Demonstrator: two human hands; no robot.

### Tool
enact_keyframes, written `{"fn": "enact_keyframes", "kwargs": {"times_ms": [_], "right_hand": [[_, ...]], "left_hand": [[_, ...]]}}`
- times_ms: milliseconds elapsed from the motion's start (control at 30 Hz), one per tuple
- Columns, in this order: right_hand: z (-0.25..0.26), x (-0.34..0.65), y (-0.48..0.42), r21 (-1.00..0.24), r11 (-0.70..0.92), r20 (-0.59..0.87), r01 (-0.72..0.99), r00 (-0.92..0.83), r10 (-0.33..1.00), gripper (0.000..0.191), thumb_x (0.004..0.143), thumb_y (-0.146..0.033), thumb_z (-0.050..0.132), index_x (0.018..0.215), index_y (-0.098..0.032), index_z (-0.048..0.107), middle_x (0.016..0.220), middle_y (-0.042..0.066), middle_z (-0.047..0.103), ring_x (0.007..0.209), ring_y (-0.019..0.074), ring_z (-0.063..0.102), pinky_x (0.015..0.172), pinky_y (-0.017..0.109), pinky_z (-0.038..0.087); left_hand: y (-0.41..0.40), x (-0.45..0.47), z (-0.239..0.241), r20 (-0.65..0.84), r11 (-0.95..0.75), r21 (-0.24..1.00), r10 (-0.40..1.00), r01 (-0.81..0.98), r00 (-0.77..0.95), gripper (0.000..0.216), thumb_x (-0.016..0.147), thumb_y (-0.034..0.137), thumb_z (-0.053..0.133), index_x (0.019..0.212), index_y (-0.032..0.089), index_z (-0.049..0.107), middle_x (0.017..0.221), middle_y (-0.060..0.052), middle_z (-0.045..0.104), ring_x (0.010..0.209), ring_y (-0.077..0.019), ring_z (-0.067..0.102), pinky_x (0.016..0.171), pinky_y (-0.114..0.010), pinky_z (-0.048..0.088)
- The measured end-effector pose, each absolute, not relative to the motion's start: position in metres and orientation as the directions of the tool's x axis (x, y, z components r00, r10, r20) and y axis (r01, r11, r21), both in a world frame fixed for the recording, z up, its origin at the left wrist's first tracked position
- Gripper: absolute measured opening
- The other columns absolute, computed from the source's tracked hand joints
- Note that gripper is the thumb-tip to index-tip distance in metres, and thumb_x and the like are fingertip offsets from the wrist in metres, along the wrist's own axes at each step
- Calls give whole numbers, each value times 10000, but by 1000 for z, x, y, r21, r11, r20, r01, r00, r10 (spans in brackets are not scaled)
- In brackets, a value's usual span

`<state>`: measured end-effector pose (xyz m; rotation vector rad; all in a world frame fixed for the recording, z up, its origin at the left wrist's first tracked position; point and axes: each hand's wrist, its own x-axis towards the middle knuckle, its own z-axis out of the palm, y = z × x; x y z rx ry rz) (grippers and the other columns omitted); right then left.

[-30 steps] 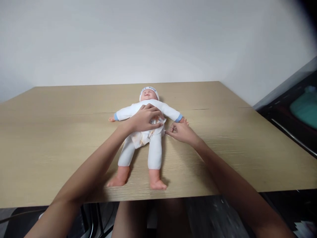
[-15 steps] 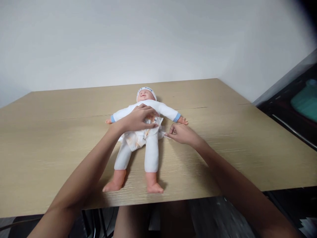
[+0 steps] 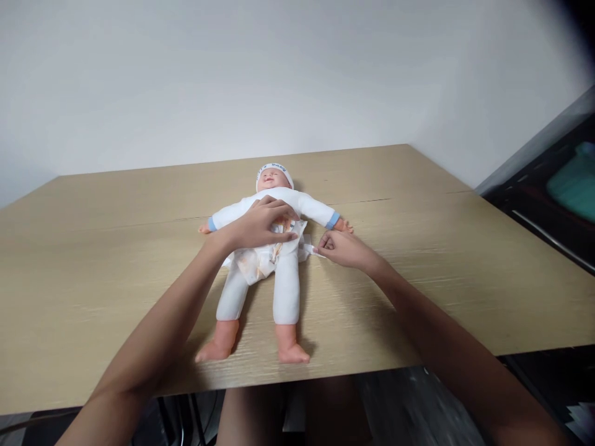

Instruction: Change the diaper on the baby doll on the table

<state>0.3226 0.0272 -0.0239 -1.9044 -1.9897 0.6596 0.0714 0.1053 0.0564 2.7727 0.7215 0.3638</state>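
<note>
A baby doll (image 3: 285, 288) in a white suit with blue cuffs and a white cap lies on its back, feet towards me. A white diaper (image 3: 253, 263) with orange-brown print is between its legs and up over its belly. My left hand (image 3: 264, 224) lies across the diaper's front at the doll's waist, thumb and fingers apart, covering part of it. Beside the doll's hip, my right hand (image 3: 341, 248) is closed in a pinch on the diaper's side tab (image 3: 308, 249), which is drawn out to the right.
The wooden table (image 3: 116, 279) carries the doll near its front edge. A pale wall (image 3: 232, 80) rises behind it. At the right stands a dark object with a teal panel (image 3: 576, 179). My legs (image 3: 251, 415) are below the table edge.
My right hand has drawn the side tab slightly outward to the right. The doll's legs have shifted slightly right in view. My left hand stays on the diaper's front.
</note>
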Motion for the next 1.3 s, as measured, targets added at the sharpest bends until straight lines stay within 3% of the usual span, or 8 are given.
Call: {"fn": "enact_keyframes", "kwargs": {"times_ms": [233, 467, 567, 767, 933, 1100, 1200, 1300], "right_hand": [[-22, 323, 22, -660, 143, -1, 738, -191, 982, 223, 969, -392, 616, 830, -224, 571, 816, 17, 710, 734, 180, 616, 645, 294, 400], [-41, 325, 39, -948, 36, -17, 316, -164, 986, 227, 864, -337, 737, 986, -223, 583, 820, 17, 691, 799, 186, 681, 700, 295, 520], [-41, 323, 44, -963, 12, -26, 269, -137, 990, 215, 827, -321, 752, 948, -211, 612, 806, 4, 651, 761, 161, 643, 682, 278, 505], [-25, 339, 42, -960, -84, -134, 265, -176, 975, 290, 818, -419, 741, 988, -228, 603, 640, -83, 495, 552, 108, 447, 540, 250, 331], [-22, 358, 48, -986, -63, -84, 155, -132, 988, 410, 757, -435, 820, 1008, -240, 561, 670, -86, 535, 553, 99, 440, 548, 254, 317], [-31, 344, 54, -996, -39, -45, 85, -66, 997, 500, 697, -533, 872, 911, -235, 532, 662, -66, 586, 548, 108, 485, 537, 260, 365], [-30, 332, 52, -1000, -7, -7, -8, -33, 999, 518, 704, -554, 886, 909, -236, 533, 667, -63, 592, 551, 105, 491, 540, 257, 360], [-26, 323, 48, -993, 1, 6, -121, -45, 999, 487, 750, -537, 877, 948, -240, 547, 654, -82, 550, 537, 91, 458, 537, 252, 326]], "left_hand": [[103, 69, 59, 148, -837, 326, 505, 440, 851, 445, 948, 511, 639, 1320, 266, 642, 1330, -54, 674, 1280, -341, 509, 1128, -488, 387], [100, 71, 59, 144, -791, 394, 556, 468, 819, 476, 882, 487, 711, 1294, 276, 604, 1322, -53, 666, 1285, -332, 519, 1092, -481, 428], [99, 72, 60, 142, -785, 394, 565, 477, 813, 474, 878, 480, 714, 1293, 277, 610, 1305, -52, 664, 1287, -328, 510, 1088, -478, 425], [101, 71, 56, 143, -793, 390, 554, 467, 820, 385, 882, 471, 706, 1210, 281, 641, 1196, -29, 685, 1211, -329, 513, 1037, -466, 435], [103, 67, 52, 152, -801, 385, 545, 459, 824, 330, 892, 517, 699, 1137, 296, 683, 1270, -18, 679, 1242, -343, 488, 1116, -519, 367], [101, 67, 53, 157, -796, 377, 559, 474, 814, 396, 887, 515, 709, 1216, 298, 678, 1220, -29, 698, 1192, -328, 507, 1102, -516, 354], [99, 67, 55, 154, -789, 379, 569, 483, 808, 462, 897, 522, 696, 1285, 277, 645, 1158, -43, 698, 1173, -321, 510, 1073, -497, 369], [98, 69, 56, 156, -766, 413, 593, 494, 790, 360, 979, 485, 572, 1247, 252, 634, 1145, -54, 693, 1178, -311, 508, 1077, -494, 364]]}}
